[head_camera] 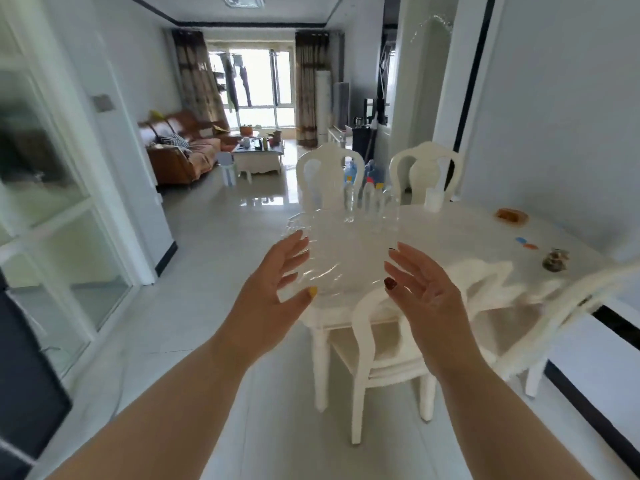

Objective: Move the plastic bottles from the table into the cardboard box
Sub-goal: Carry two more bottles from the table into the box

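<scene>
Both hands spread: left hand [273, 289] | right hand [420, 292] | bottles [349, 202] on table [450, 237], labels unreadable

We count two open hands, left [273, 282] and right [424, 292], three white chairs [377, 341], one table [467, 237]; the blurred clear bottles [372, 202] defy counting.

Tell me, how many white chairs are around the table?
4. Two white carved chairs stand at the table's far side, one nearest the hands, one blurred at right. Others may be hidden.
</scene>
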{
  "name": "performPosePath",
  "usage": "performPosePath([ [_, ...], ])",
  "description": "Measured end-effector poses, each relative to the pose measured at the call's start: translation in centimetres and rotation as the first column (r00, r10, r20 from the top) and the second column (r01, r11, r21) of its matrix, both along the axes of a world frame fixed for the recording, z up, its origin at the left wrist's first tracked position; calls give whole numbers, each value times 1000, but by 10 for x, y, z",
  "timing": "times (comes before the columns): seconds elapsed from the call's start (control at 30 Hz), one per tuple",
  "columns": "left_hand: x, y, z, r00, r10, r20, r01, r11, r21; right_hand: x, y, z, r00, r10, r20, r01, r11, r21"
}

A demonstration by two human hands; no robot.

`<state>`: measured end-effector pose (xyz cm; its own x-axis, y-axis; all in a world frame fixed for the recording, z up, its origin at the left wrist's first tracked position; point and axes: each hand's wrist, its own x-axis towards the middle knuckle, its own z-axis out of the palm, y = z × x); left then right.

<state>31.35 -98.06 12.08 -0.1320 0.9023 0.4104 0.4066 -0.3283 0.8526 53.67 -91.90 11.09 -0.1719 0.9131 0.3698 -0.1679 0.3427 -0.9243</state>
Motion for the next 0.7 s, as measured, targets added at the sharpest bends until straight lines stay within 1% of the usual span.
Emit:
performPosePath([
  [0.17, -113, -5, -14, 995, 101, 4, -101, 995, -13, -117, 19, -3, 991, 131, 12, -131, 991, -26],
  [0.33, -199, 29, -36, 983, 179, 33, -178, 984, -30, -208, 67, -16, 974, 222, 37, -220, 975, -35],
  [0.57, -301, 138, -44, 972, 234, -12, -234, 971, -38, -315, 187, -35, 955, 296, 13, -295, 955, -30],
  [0.7, -349, 208, -38, 970, 240, -48, -243, 969, -53, -367, 259, -33, 949, 313, 39, -311, 949, -48],
])
